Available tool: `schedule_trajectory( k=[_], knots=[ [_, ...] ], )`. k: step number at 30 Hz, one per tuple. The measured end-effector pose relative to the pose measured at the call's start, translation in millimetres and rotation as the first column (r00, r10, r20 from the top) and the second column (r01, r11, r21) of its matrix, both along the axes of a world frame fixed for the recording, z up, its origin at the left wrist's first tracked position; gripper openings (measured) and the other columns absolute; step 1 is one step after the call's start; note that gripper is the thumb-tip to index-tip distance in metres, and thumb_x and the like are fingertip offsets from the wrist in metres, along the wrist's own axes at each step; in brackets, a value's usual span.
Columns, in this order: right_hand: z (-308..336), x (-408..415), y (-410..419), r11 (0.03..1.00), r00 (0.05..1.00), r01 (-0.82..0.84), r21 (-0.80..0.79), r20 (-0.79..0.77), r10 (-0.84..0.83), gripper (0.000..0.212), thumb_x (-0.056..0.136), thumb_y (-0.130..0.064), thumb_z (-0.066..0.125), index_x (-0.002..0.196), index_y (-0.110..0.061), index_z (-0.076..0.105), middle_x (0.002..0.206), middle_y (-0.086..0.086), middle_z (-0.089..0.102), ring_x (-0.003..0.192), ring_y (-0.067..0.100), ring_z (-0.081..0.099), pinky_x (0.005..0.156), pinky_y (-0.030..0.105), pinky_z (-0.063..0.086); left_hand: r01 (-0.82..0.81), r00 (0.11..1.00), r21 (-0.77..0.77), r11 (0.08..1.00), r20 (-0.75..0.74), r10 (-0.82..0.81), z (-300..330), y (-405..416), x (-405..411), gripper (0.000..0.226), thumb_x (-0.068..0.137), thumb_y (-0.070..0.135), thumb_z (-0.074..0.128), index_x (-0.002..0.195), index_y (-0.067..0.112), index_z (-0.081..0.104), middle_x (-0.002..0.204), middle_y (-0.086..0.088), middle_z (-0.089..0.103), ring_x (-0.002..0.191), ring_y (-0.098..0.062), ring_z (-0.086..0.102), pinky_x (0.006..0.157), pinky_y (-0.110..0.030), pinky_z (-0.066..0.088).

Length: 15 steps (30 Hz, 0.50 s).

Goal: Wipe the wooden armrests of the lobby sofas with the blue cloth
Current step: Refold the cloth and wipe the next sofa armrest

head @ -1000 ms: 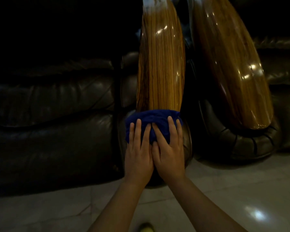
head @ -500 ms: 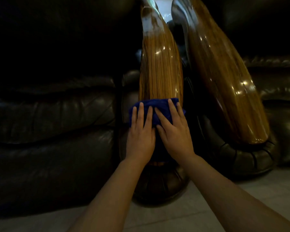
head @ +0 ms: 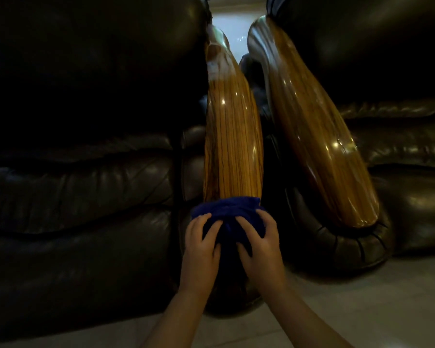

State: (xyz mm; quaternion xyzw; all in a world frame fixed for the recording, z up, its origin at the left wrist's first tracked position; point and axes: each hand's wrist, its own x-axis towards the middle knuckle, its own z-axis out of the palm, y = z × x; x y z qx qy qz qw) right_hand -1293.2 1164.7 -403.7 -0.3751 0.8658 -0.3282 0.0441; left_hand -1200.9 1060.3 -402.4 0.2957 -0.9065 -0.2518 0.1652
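Head view: the cloth (head: 226, 214) has slid back down from mid-armrest to the near end of the left armrest (head: 232, 146), draped over its tip. The left hand (head: 201, 249) and right hand (head: 260, 249), flat half a second ago, now curl and grip the cloth from both sides. The right armrest (head: 319, 146) lies bare beside it.

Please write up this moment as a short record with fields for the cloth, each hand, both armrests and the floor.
cloth: blue cloth, bunched over the near end of the left armrest
left hand: gripping the cloth
right hand: gripping the cloth
left armrest: glossy striped wood, being wiped
right armrest: glossy wood, no hand on it
sofas: dark leather
floor: pale tiles
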Motion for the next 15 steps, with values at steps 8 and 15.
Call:
schedule_trajectory(
  k=[8, 15],
  knots=[
    [43.9, -14.4, 5.8, 1.000, 0.991, 0.024, 0.001, 0.133, -0.024, 0.044, 0.077, -0.002, 0.066, 0.119, -0.013, 0.058, 0.119, 0.011, 0.053, 0.108, 0.022, 0.053, 0.090, 0.025, 0.045, -0.013, 1.000, 0.148, 0.989, -0.009, 0.014, 48.0, 1.9, -19.2, 0.029, 0.080, 0.001, 0.060, 0.106, 0.015, 0.062, 0.109, 0.003, 0.057, 0.105, -0.008, 0.048, 0.089, -0.014, 0.033],
    [118.1, -54.3, 52.3, 0.998, 0.989, 0.049, 0.029, 0.138, -0.053, 0.043, 0.078, -0.003, 0.065, 0.119, -0.014, 0.057, 0.120, 0.010, 0.052, 0.108, 0.021, 0.053, 0.089, 0.018, 0.037, 0.012, 0.999, 0.228, 0.974, -0.040, -0.002, 118.0, 38.3, -61.9, 0.028, 0.080, 0.004, 0.061, 0.106, 0.015, 0.065, 0.108, 0.003, 0.061, 0.102, -0.008, 0.053, 0.091, -0.020, 0.043]
  ],
)
